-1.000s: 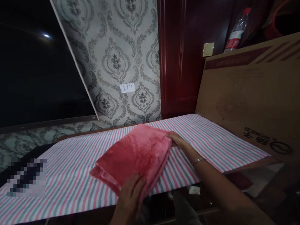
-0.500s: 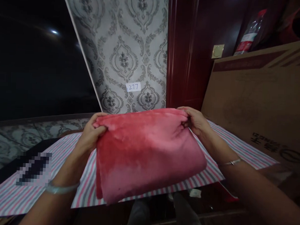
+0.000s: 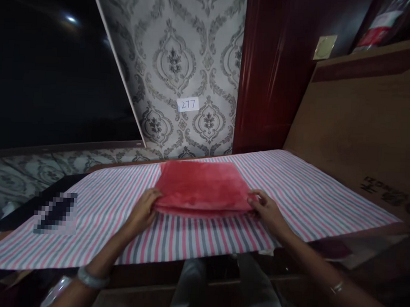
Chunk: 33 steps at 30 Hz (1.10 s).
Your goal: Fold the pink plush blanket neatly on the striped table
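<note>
A folded red plush cloth (image 3: pixel 203 185) lies flat on the striped tablecloth (image 3: pixel 194 243), its near edge showing stacked layers. At its near left corner, my left hand (image 3: pixel 146 208) is closed with the fingers around the edge. My right hand (image 3: pixel 265 210) pinches the near right corner between thumb and fingers. Some fingertips are hidden at the fabric's edge. Both forearms reach in from the bottom of the head view.
A black screen (image 3: pixel 59 70) stands at the left. A large cardboard box (image 3: pixel 358 128) leans along the right side, with a plastic bottle (image 3: pixel 380 27) behind its top edge. Patterned wallpaper (image 3: pixel 209 58) bears a paper label (image 3: pixel 188 104) reading 277.
The raised red cloth has come down onto the tablecloth and now lies flat. Both hands have lowered with it and hold its near corners. The camera view has shifted slightly.
</note>
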### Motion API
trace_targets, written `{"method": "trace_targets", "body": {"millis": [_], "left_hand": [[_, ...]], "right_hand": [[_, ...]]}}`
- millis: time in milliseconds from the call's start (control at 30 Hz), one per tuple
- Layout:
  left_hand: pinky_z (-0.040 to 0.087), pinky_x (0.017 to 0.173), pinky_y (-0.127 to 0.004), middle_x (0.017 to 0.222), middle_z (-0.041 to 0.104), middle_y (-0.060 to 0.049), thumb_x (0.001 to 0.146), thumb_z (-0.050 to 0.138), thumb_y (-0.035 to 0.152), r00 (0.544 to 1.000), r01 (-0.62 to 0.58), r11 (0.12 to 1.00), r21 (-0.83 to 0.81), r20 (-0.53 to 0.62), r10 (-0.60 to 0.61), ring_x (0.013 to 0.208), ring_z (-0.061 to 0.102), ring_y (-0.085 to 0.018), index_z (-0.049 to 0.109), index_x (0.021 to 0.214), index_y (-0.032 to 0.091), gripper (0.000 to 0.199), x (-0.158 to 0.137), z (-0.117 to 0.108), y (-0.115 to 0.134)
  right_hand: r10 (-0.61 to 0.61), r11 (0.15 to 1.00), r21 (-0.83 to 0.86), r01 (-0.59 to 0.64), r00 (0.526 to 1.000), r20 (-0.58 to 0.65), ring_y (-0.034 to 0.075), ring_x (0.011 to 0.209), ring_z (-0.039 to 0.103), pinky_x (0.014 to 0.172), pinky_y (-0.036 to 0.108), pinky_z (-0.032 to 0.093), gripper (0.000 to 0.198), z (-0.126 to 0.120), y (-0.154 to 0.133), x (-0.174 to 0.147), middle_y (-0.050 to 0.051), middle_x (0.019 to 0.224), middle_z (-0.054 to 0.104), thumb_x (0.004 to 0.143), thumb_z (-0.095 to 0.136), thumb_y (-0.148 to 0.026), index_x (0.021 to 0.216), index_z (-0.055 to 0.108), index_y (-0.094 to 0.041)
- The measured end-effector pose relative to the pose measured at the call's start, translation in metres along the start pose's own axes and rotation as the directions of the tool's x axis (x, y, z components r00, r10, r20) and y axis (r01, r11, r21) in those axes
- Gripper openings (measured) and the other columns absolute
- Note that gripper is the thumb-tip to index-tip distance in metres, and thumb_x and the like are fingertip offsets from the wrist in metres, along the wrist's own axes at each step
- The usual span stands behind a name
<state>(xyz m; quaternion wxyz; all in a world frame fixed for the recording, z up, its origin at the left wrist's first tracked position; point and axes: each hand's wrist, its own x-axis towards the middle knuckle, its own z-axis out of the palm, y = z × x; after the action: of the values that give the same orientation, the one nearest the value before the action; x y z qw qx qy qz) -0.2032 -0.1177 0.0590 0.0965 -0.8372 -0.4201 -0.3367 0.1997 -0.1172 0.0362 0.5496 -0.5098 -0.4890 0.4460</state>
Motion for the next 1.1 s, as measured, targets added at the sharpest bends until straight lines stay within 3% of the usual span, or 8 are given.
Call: {"method": "trace_targets", "body": {"millis": [133, 333, 433, 500, 667, 833, 933, 1100], "left_hand": [[0.050, 0.104, -0.046, 0.125, 0.062, -0.013, 0.078, 0.044, 0.004, 0.995, 0.014, 0.997, 0.077, 0.101, -0.022, 0.124, 0.057, -0.026, 0.058, 0.119, 0.017, 0.046, -0.063, 0.026, 0.003], [0.049, 0.104, -0.047, 0.124, 0.067, -0.013, 0.084, 0.048, 0.011, 0.995, 0.000, 0.998, 0.065, 0.102, -0.006, 0.123, 0.059, -0.026, 0.061, 0.118, 0.018, 0.037, -0.063, 0.004, 0.013], [0.051, 0.100, -0.045, 0.113, 0.072, -0.009, 0.088, 0.048, 0.018, 0.994, 0.084, 0.995, 0.045, 0.072, -0.087, 0.112, 0.065, -0.025, 0.066, 0.109, 0.020, 0.028, -0.039, -0.008, 0.017], [0.051, 0.099, -0.045, 0.111, 0.073, -0.009, 0.091, 0.046, 0.024, 0.988, 0.149, 0.988, 0.049, 0.037, -0.150, 0.109, 0.066, -0.026, 0.067, 0.110, 0.020, 0.028, -0.010, -0.008, 0.021], [0.035, 0.117, -0.043, 0.151, 0.050, -0.015, 0.096, 0.042, 0.031, 0.954, 0.246, 0.966, 0.083, 0.154, -0.257, 0.141, 0.045, -0.027, 0.047, 0.144, 0.013, 0.052, 0.090, 0.018, 0.035], [0.020, 0.123, -0.048, 0.163, 0.030, -0.014, 0.098, 0.044, 0.035, 0.869, 0.307, 0.922, 0.237, 0.324, -0.373, 0.152, 0.022, -0.027, 0.034, 0.154, 0.017, 0.059, 0.139, 0.063, 0.033], [0.018, 0.120, -0.061, 0.161, 0.036, -0.013, 0.098, 0.045, 0.040, 0.824, 0.352, 0.889, 0.291, 0.353, -0.442, 0.150, 0.025, -0.034, 0.041, 0.151, 0.024, 0.055, 0.119, 0.091, 0.026], [0.015, 0.119, -0.064, 0.159, 0.039, -0.011, 0.098, 0.043, 0.041, 0.865, 0.382, 0.870, 0.311, 0.211, -0.455, 0.148, 0.028, -0.039, 0.045, 0.149, 0.024, 0.054, 0.080, 0.118, 0.025]], "right_hand": [[0.129, 0.991, 0.036, -0.133, 0.989, 0.077, 0.014, 0.042, 0.055, 0.038, 0.022, 0.032, 0.054, 0.003, 0.037, -0.019, -0.009, 0.055, 0.050, 0.062, 0.072, -0.057, 0.100, 0.056, -0.023], [0.088, 0.994, -0.077, -0.081, 0.992, 0.095, 0.016, 0.048, 0.058, 0.044, 0.026, 0.040, 0.057, -0.017, 0.041, -0.022, -0.003, 0.061, 0.056, 0.070, 0.067, -0.059, 0.112, 0.061, -0.021], [-0.166, 0.943, -0.296, 0.153, 0.986, -0.019, 0.019, 0.064, 0.062, 0.052, 0.030, 0.048, 0.047, -0.027, 0.025, -0.015, 0.006, 0.087, 0.068, 0.076, 0.062, -0.053, 0.110, 0.067, -0.021], [-0.379, 0.839, -0.434, 0.329, 0.925, -0.031, 0.022, 0.083, 0.065, 0.067, 0.034, 0.054, 0.042, -0.019, 0.005, -0.002, 0.010, 0.109, 0.069, 0.083, 0.057, -0.048, 0.114, 0.068, -0.022], [-0.541, 0.560, -0.558, 0.613, 0.780, 0.314, 0.029, 0.134, 0.049, 0.112, 0.049, 0.039, 0.054, 0.053, -0.048, 0.063, 0.012, 0.145, 0.055, 0.093, 0.047, -0.041, 0.143, 0.052, -0.021], [-0.304, 0.340, -0.851, 0.401, 0.903, 0.304, 0.034, 0.151, 0.023, 0.118, 0.056, 0.024, 0.066, 0.113, -0.036, 0.107, 0.016, 0.162, 0.032, 0.098, 0.041, -0.045, 0.156, 0.033, -0.016], [-0.216, 0.227, -0.922, 0.313, 0.940, 0.265, 0.035, 0.150, 0.025, 0.117, 0.060, 0.019, 0.062, 0.115, 0.005, 0.105, 0.013, 0.161, 0.035, 0.098, 0.043, -0.048, 0.155, 0.038, -0.022], [-0.277, 0.193, -0.926, 0.324, 0.924, 0.266, 0.035, 0.149, 0.025, 0.118, 0.060, 0.015, 0.061, 0.108, 0.048, 0.095, 0.013, 0.162, 0.034, 0.098, 0.042, -0.048, 0.154, 0.038, -0.024]]}}
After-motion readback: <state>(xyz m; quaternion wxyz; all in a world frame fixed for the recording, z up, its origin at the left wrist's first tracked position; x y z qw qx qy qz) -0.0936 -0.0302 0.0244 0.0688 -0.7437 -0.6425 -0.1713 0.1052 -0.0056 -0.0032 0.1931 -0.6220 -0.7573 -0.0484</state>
